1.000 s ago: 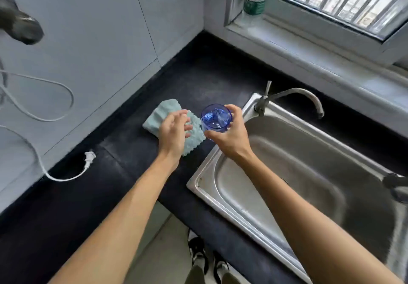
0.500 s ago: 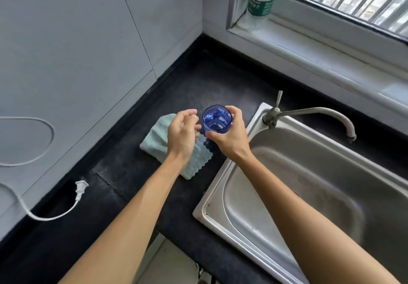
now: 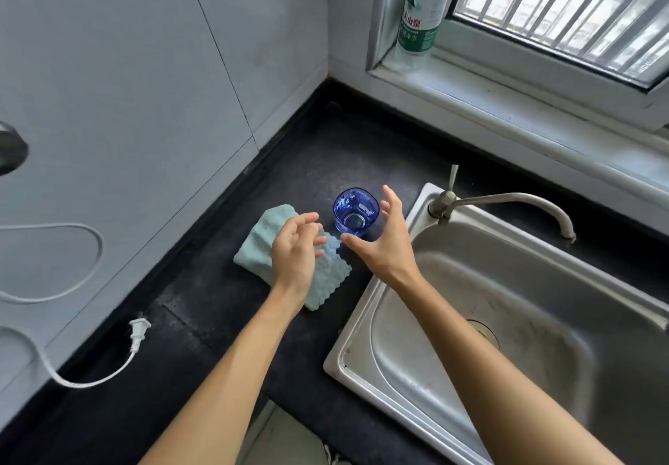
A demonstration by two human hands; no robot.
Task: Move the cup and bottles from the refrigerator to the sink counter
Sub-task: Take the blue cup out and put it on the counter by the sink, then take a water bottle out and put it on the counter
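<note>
Half a second ago the right hand (image 3: pixel 387 247) held the blue cup (image 3: pixel 355 211) in the air. Now the cup stands upright on the black counter (image 3: pixel 217 320) and the fingers have opened away from it. The left hand (image 3: pixel 295 251) has also drawn back a little from the cup. The counter runs under both forearms and on past the fingertips to the wall corner. To the right of the right hand lies the steel sink (image 3: pixel 347 356), and the right forearm crosses over its near left corner. Beyond both hands, farther than the counter, is the pale window sill (image 3: pixel 506 102). Under the left hand is a light blue-green cloth (image 3: pixel 253 251), which reaches out on both sides of the wrist. The curved faucet (image 3: pixel 506 198) rises just right of the right hand's fingers, at the far left corner of the sink. A clear bottle (image 3: pixel 420 19) with a green label stands on the sill, well beyond the right hand. The cup is between the two hands, just in front of the fingertips, beside the far edge of the cloth. The right hand is spread wide, thumb and fingers on either side of the cup; whether the thumb tip touches it, I cannot tell. The left hand holds nothing, its fingers loosely bent above the cloth. Far to the left of the left arm, a white plug (image 3: pixel 139 332) lies on the counter.
</note>
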